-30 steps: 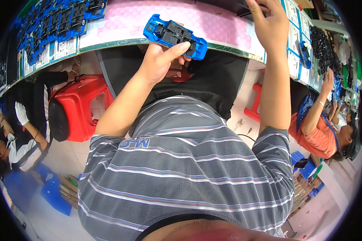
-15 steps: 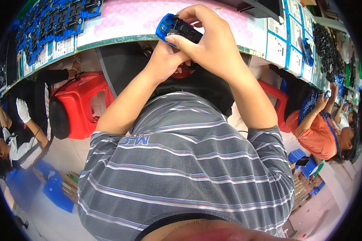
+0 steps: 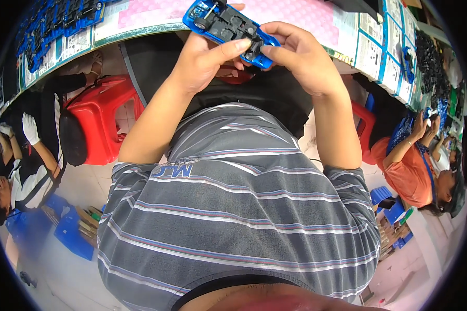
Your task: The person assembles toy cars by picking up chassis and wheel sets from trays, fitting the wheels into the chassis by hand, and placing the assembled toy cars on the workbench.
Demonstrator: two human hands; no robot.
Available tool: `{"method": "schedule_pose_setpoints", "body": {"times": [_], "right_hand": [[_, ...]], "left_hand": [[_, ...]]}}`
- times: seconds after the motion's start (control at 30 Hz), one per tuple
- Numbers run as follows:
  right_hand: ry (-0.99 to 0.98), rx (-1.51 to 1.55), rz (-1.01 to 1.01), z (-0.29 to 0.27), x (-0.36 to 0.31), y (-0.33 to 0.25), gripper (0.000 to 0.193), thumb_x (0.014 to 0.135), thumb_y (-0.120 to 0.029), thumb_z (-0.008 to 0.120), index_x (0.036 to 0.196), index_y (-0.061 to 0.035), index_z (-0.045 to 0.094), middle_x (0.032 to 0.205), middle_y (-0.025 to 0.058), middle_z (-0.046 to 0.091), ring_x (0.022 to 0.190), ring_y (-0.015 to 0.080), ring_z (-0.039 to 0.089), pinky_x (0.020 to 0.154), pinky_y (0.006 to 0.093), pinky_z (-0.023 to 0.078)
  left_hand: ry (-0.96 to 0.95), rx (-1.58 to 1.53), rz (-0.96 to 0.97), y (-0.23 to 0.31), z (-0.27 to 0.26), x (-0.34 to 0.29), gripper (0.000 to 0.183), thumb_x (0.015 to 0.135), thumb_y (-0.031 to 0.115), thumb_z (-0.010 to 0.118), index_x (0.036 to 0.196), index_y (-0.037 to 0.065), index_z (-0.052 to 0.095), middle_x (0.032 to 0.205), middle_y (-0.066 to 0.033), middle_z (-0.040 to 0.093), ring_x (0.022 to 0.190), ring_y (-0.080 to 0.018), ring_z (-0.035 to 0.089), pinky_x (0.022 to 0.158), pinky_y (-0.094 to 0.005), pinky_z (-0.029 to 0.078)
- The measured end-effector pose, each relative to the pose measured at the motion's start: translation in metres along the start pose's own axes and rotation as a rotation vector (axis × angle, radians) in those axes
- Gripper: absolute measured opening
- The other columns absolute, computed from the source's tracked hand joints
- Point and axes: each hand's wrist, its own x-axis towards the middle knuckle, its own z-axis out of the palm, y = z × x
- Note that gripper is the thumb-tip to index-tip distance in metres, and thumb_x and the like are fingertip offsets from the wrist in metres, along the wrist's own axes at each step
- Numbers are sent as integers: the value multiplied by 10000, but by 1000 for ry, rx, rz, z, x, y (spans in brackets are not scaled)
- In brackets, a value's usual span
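Note:
A blue toy car is held above the near edge of the bench, its black underside and wheels facing up. My left hand grips it from below, the thumb pressed on the chassis and the fingers mostly hidden beneath. At the car's right end my right hand pinches it between thumb and curled fingers. The car slants from upper left to lower right.
Rows of blue and black toy cars lie at the left of the bench, past the pink padded sheet. Another blue car sits on white-and-blue cartons at right. Red stools stand below; co-workers sit on both sides.
The toy car has turned so its whole underside shows lengthwise. My right hand has moved right and down to the car's right end; my left thumb now lies on the chassis.

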Motion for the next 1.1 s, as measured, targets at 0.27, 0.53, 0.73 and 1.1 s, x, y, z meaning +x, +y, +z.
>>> {"method": "schedule_pose_setpoints", "body": {"times": [0.27,0.53,0.73,1.1], "right_hand": [[104,22,-82,13,1,16,285,861,45,614,1145,57,590,1028,98,670,885,120,647,784,249,523],[137,114,-114,16,-3,23,297,854,52,625,1148,72,585,1035,114,676,910,147,669,826,261,548],[107,89,-93,14,1,29,321,851,36,641,1163,80,582,1062,116,675,923,150,667,845,271,545],[523,-477,-511,-46,15,-73,165,903,-123,663,972,24,633,796,6,660,725,81,597,658,214,475]], "left_hand": [[177,87,245,-6,16,-5,275,854,55,719,1084,13,575,982,-78,677,889,-143,675,784,-294,561],[207,202,204,-13,6,-5,318,836,-4,677,1135,13,569,987,-57,668,918,-132,647,867,-302,512],[244,281,184,-11,8,-8,257,840,4,680,1080,23,591,974,-53,676,831,-119,656,703,-271,532],[242,146,84,3,3,-4,321,853,53,705,1133,45,549,986,-54,663,831,-128,641,635,-272,495]]}}
